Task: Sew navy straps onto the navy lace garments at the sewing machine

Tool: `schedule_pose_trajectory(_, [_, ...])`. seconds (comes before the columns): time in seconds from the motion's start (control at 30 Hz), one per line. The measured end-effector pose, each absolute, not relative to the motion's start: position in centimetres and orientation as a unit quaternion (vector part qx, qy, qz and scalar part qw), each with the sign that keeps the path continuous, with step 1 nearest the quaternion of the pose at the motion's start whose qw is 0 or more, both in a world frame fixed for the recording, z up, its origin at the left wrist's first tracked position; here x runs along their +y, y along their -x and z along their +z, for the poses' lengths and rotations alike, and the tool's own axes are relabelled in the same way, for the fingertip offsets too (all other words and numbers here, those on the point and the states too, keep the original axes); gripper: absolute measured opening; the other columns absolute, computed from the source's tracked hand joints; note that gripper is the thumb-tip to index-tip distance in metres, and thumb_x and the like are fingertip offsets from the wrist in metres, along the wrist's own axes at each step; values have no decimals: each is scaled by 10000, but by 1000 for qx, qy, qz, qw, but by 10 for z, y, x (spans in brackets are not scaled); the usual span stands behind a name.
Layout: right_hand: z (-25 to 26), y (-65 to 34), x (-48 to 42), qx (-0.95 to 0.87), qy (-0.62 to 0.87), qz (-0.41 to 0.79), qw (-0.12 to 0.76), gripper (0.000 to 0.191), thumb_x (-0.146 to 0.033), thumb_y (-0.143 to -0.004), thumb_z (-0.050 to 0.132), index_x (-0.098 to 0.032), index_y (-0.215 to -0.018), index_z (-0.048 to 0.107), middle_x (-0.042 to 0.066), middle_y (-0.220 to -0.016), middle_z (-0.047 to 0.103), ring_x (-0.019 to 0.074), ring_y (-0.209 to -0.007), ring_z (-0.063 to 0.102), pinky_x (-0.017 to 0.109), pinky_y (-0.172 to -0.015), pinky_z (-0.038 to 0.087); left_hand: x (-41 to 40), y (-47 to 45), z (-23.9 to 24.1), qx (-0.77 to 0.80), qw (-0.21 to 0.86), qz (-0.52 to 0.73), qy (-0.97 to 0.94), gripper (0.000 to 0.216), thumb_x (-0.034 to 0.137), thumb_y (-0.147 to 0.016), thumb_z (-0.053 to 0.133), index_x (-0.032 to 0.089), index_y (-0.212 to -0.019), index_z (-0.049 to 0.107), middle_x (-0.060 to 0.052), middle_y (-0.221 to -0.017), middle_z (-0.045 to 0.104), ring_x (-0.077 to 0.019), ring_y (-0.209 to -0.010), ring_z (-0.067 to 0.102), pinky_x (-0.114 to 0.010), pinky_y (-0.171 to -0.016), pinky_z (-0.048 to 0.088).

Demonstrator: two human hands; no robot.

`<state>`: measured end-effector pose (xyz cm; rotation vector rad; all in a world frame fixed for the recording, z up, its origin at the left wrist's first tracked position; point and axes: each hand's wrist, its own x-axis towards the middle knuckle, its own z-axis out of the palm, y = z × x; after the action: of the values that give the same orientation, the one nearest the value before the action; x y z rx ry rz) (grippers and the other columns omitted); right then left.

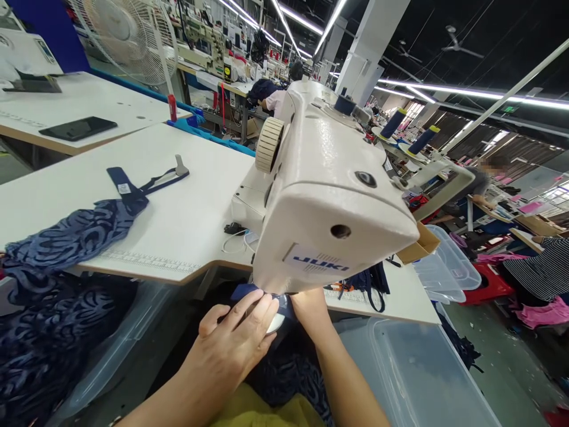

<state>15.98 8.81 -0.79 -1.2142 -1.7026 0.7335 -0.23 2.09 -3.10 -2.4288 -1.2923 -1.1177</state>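
A cream sewing machine (333, 184) marked JUKI fills the middle of the view, its head hiding the needle area. My left hand (240, 335) is at the lower edge of the head, fingers pressed together on a navy fabric piece (242, 290). Something pale and rounded (276, 323) shows beside its fingertips. On the other side of the fabric is my right hand (310, 303); the machine head covers its fingers. Patterned navy fabric (288, 379) hangs below, over my lap.
A patterned blue garment (75, 231) with straps lies on the white table (178, 219) to the left. A phone (79, 128) and a fan (124, 35) are beyond. Navy straps (376, 284) lie right of the machine. Clear plastic bins (418, 367) stand below. Other people sit farther off.
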Motion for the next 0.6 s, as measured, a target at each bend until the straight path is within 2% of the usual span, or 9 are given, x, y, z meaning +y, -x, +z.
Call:
schedule_pose_trajectory(0.17, [-11,-159,88,-686,493,291,449,302,-189,-833,466,-186,-1049,676,67,-935,713,215,-1041,609,313,-931,469,23,1,-22,-433,87,-391,807,287,245,-947,464,253,-1210,578,24,-1151,693,-168,-1065,614,-331,-830,326])
schedule_pose_trajectory(0.43, [-17,-160,87,-658,506,298,471,293,-181,-823,485,-186,-1039,683,66,-944,712,217,-1041,604,322,-962,448,22,0,-27,-438,80,-399,802,309,266,-954,437,273,-1237,562,27,-1141,697,-165,-1071,610,-331,-842,322])
schedule_pose_trajectory(0.6, [-21,-159,88,-697,499,260,445,273,-159,-818,482,-191,-984,698,53,-849,714,222,-938,620,320,-891,480,24,1,-18,-443,89,-400,797,267,276,-952,450,280,-1176,596,48,-1136,699,-155,-1044,624,-332,-829,327])
